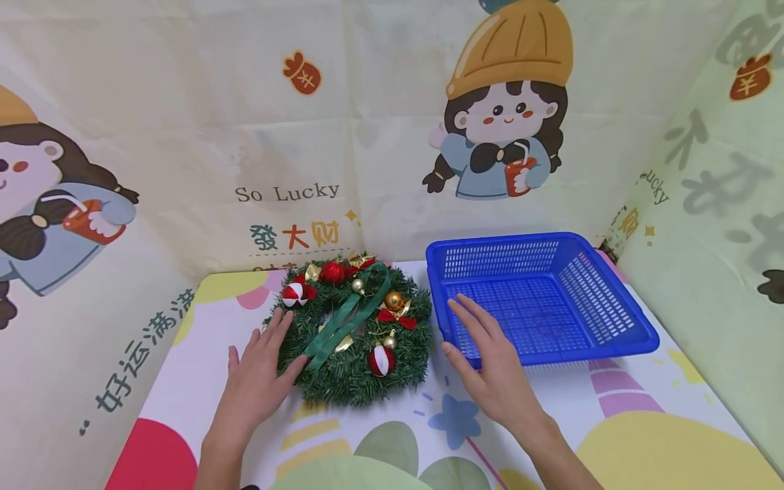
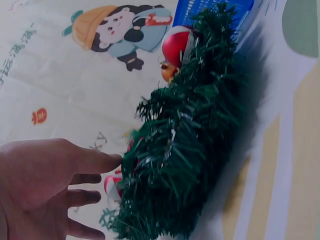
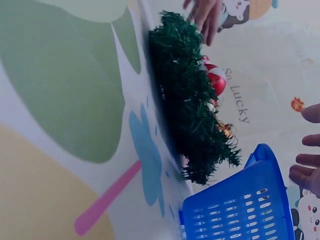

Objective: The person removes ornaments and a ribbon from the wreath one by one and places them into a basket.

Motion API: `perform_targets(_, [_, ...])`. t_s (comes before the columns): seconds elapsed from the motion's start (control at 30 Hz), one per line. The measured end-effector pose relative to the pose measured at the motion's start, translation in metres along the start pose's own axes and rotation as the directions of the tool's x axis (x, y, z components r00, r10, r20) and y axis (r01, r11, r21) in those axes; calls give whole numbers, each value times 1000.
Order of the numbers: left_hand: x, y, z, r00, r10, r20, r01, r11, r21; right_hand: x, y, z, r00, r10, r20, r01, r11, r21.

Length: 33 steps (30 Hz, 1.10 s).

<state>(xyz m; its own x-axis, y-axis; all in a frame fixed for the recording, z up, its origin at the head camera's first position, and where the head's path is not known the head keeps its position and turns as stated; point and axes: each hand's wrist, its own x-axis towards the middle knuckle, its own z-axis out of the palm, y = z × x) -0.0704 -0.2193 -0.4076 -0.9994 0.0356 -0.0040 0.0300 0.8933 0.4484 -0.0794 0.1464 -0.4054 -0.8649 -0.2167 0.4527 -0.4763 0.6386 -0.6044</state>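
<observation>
A green Christmas wreath (image 1: 352,384) lies on the table, dressed with a green ribbon (image 1: 333,333), red-and-white balls, small gold balls and red bows. Over its left edge hovers my left hand (image 1: 254,384), fingers spread and gripping nothing; in the left wrist view the thumb of this hand (image 2: 45,180) is close to the greenery (image 2: 185,145), and contact is hard to tell. To the right of the wreath stands a blue plastic basket (image 1: 527,313) with nothing in it. My right hand (image 1: 496,378) is held with relaxed fingers over the basket's near-left corner, holding nothing.
A patterned cloth (image 1: 380,446) covers the table. Behind it and at both sides hang cream sheets (image 1: 392,150) printed with cartoon figures and lettering. The basket stands near the table's right side, close to the back sheet.
</observation>
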Motion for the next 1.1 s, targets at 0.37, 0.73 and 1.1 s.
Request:
perform_targets(0.37, [6,-18,1,998,12,62,-8,998,-57,5,-5,-2,989,-134,-68,148,942,302])
perform_targets(0.73, [14,-30,9,996,23,85,-19,999,-44,11,-17,13,987,-149,61,111,906,408])
perform_targets(1.1, [13,-41,14,995,43,90,-32,991,-127,14,-20,28,981,-106,163,25,900,435])
